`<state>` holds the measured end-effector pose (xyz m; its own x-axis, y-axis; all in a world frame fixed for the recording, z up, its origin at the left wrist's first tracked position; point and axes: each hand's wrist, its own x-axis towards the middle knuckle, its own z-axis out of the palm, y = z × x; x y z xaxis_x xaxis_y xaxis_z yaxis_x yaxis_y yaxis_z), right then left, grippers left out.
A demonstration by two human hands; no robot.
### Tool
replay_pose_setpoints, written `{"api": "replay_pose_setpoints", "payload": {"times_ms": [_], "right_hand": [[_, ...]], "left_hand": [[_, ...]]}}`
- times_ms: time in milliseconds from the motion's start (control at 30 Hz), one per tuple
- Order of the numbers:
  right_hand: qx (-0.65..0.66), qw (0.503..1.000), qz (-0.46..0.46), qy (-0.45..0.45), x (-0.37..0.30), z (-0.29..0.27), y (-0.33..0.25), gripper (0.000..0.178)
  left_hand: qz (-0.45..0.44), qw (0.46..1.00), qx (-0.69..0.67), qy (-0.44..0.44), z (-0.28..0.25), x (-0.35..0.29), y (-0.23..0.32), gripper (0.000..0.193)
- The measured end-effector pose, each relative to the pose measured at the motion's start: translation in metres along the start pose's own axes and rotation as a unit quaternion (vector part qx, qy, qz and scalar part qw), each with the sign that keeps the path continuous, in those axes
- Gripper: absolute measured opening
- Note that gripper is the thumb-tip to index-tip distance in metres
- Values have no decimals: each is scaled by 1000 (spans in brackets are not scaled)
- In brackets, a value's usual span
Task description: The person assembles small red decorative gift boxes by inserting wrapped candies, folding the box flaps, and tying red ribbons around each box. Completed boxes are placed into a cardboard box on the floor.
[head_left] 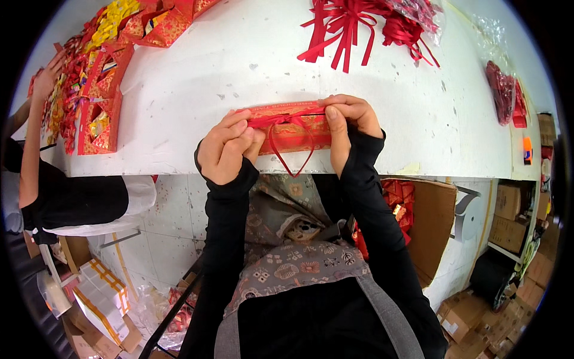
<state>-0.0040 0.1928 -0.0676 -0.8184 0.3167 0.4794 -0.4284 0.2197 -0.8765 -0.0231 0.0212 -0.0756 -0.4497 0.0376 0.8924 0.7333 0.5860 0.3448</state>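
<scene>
A white, scuffed table [197, 78] spans the scene, with a brown open-topped cardboard carton [433, 233] of red goods below its near edge on the right. At the far left lie open red-and-gold patterned card boxes [98, 122] holding small wrapped packets; at the far right, a spread bundle of loose red ribbon strips [341, 30].

At the table's near edge, in the middle, sits an oblong red-and-gold printed card box [311, 139], lying lengthwise between the hands. The left hand [228, 146] has its fingers bunched at the left end, the right hand [353, 125] its thumb and forefinger together at the right — both seem to pinch a narrow, glossy red ribbon [287, 119]; whether they also grip the card, I cannot tell.

The ribbon is gathered mid-box, a slack length drooping over the near side. This looks like shaping or tightening a bow; the next move calls for an even outward pull — without creasing the card.
</scene>
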Motion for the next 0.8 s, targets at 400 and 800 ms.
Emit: {"api": "replay_pose_setpoints", "payload": {"times_ms": [400, 800], "right_hand": [[-350, 815, -211, -411, 43, 15, -56, 68], [-82, 717, -57, -690, -11, -147, -20, 38]], "left_hand": [[11, 986, 159, -50, -73, 18, -56, 35], [-136, 848, 498, -120, -267, 24, -287, 24]]}}
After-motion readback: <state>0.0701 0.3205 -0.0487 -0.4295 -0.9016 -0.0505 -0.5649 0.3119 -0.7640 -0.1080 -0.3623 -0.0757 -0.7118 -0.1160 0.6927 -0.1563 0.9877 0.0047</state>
